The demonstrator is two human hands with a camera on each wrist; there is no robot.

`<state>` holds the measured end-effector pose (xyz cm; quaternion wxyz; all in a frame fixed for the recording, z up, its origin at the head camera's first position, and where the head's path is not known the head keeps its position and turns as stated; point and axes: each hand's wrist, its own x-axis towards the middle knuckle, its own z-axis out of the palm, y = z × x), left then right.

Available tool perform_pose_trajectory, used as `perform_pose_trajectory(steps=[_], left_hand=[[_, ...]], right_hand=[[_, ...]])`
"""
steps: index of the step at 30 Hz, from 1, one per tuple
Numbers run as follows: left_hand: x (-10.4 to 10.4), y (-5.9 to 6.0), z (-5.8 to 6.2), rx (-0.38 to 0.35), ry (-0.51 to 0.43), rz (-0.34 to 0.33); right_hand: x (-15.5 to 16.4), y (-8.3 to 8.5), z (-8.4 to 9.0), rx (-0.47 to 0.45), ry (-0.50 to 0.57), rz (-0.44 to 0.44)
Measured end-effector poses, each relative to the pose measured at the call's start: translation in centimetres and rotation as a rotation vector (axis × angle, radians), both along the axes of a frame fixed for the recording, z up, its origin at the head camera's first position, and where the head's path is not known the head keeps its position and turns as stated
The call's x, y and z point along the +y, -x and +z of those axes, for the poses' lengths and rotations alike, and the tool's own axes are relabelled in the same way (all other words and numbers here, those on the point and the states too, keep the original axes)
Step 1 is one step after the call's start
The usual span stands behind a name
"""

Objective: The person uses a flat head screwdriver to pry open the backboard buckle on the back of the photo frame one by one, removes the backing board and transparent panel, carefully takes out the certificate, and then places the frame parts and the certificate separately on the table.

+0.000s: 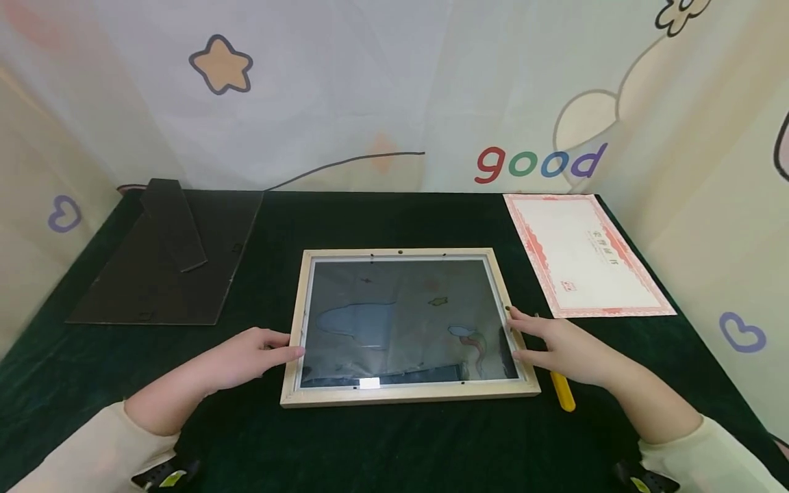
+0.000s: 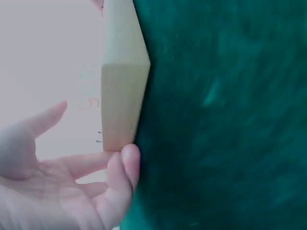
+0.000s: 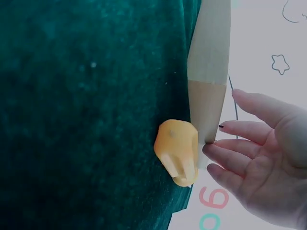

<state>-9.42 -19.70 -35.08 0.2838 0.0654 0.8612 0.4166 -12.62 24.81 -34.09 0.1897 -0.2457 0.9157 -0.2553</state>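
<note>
A light wooden picture frame [image 1: 407, 396] lies flat on the table, its glass [image 1: 401, 322] reflecting the backdrop and small dark tabs along its inner edge. My left hand [image 1: 249, 359] is at the frame's left side, thumb over the rim; in the left wrist view its fingertips [image 2: 130, 165] touch the outer side. At the right side, my right hand [image 1: 564, 346] rests its fingers against the rim, thumb low on it. A tool with a yellow handle [image 1: 562, 392] lies beside the frame, partly hidden under the right hand; the right wrist view shows the handle's end [image 3: 177, 148].
A black backing board [image 1: 123, 287] with a folding stand leg [image 1: 175, 226] lies at the back left. At the back right is a certificate sheet [image 1: 567, 239] with a pink border. Dark green cloth [image 1: 394, 445] covers the table, and a printed curtain [image 1: 345, 89] hangs behind it.
</note>
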Motion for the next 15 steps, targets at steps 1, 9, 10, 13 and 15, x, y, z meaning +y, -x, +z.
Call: perform_pose_trajectory(steps=[1, 9, 10, 13, 15], left_hand=[[-0.1, -0.1, 0.0, -0.048, -0.06, 0.034], [0.1, -0.4, -0.3, -0.247, -0.49, 0.261], [0.3, -0.4, -0.4, -0.278, -0.543, 0.277], [0.6, -0.5, -0.7, -0.375, -0.705, 0.302], [0.8, -0.5, -0.9, -0.412, -0.792, 0.308]], right_hand=[[-0.1, 0.0, 0.0, 0.006, -0.012, 0.004], [0.5, -0.2, -0.4, 0.049, -0.014, -0.006], [0.5, -0.2, -0.4, 0.052, -0.014, -0.004], [0.5, -0.1, -0.5, 0.047, -0.022, -0.001], [0.5, -0.1, -0.4, 0.039, -0.024, -0.001]])
